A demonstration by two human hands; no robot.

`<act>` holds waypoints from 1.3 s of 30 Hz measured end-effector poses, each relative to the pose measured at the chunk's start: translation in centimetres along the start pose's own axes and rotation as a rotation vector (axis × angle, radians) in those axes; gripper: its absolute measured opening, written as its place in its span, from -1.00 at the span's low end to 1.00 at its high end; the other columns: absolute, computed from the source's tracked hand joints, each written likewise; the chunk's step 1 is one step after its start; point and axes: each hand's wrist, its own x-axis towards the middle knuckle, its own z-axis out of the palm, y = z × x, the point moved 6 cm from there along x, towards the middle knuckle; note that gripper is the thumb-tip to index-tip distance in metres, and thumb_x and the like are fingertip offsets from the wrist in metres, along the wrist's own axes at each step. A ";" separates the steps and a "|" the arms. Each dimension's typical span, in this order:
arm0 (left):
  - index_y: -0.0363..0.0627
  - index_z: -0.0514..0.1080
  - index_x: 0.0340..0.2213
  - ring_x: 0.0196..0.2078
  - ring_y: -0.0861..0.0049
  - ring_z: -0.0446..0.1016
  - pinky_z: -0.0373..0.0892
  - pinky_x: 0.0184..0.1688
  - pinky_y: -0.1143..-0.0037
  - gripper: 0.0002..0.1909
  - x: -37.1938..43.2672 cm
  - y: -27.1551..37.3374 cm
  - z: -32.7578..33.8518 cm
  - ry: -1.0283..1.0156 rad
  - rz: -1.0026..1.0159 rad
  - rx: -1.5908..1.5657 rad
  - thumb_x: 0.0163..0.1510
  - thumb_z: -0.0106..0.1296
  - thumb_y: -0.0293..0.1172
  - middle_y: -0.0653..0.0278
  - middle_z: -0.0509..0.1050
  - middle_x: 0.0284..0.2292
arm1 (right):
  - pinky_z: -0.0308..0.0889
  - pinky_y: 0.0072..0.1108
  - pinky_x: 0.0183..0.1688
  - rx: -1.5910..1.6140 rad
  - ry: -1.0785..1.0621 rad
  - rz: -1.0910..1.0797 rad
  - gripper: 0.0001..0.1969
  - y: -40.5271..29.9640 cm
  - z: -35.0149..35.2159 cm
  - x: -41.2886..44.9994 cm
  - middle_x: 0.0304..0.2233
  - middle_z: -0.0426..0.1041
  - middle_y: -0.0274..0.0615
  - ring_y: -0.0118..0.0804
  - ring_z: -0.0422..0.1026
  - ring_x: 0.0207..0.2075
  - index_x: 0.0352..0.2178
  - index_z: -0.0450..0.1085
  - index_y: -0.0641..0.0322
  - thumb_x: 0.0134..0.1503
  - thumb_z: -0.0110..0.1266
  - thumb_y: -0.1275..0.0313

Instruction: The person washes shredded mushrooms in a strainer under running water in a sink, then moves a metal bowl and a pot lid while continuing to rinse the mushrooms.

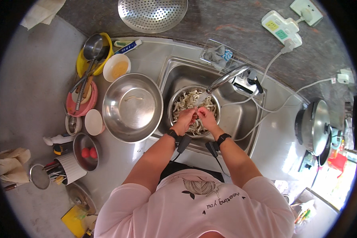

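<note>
My left hand (pixel 185 119) and my right hand (pixel 207 118) meet at the fingertips over a round steel bowl (pixel 170 114) in the sink. Pale, grey-edged strips that look like torn mushrooms (pixel 184 99) fill this bowl. Both sets of fingers are bent inward, and whatever may be between them is hidden. Water from the chrome faucet (pixel 227 78) runs into the bowl just beyond my fingers. Left of the sink stands a wide steel basin (pixel 116 119), with a single pale strip (pixel 133 98) on its bottom.
The steel sink (pixel 241 125) surrounds the bowl, and a white cable (pixel 273 111) crosses its right side. Farther left are a bowl of yellow liquid (pixel 119 69), a yellow basin (pixel 80 64) with ladles, and a bowl (pixel 86 165) with two red items. A lidded pot (pixel 314 128) stands right.
</note>
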 end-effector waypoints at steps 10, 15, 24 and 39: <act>-0.17 0.42 -0.39 -0.60 0.73 0.34 0.24 -0.62 0.68 -0.85 0.6 2.0 1.2 0.000 0.209 -0.121 0.02 -0.02 -0.36 0.32 0.49 -0.53 | 0.26 -0.58 -0.42 -0.013 0.033 -0.031 -0.83 -1.4 -2.1 -1.4 -0.53 0.40 -0.19 -0.39 0.35 -0.52 -0.37 0.31 0.27 0.03 0.02 0.40; -0.17 0.43 -0.34 -0.57 0.72 0.35 0.25 -0.56 0.69 -0.84 -1.0 3.7 3.0 -0.086 0.295 -0.041 0.01 0.00 -0.39 0.35 0.47 -0.49 | 0.26 -0.62 -0.36 0.425 0.039 0.038 -0.76 -2.3 -2.6 -0.6 -0.51 0.41 -0.29 -0.43 0.36 -0.44 -0.33 0.31 0.33 0.08 -0.01 0.33; -0.13 0.44 -0.42 -0.52 0.71 0.33 0.23 -0.52 0.66 -0.81 -1.2 6.6 2.3 0.026 0.345 -0.018 -0.06 0.11 -0.29 0.43 0.42 -0.52 | 0.28 -0.72 -0.39 0.619 -0.006 0.265 -0.82 -2.4 -2.9 0.0 -0.48 0.40 -0.32 -0.53 0.35 -0.47 -0.31 0.34 0.29 0.07 0.00 0.41; -0.09 0.41 -0.61 -0.62 0.78 0.25 0.16 -0.59 0.68 -0.81 -1.9 6.8 1.8 0.001 0.377 -0.008 -0.08 0.12 -0.27 0.48 0.35 -0.66 | 0.27 -0.70 -0.39 0.619 0.053 0.252 -0.73 -5.7 -2.8 -0.6 -0.44 0.40 -0.33 -0.55 0.35 -0.43 -0.30 0.33 0.22 0.08 -0.02 0.24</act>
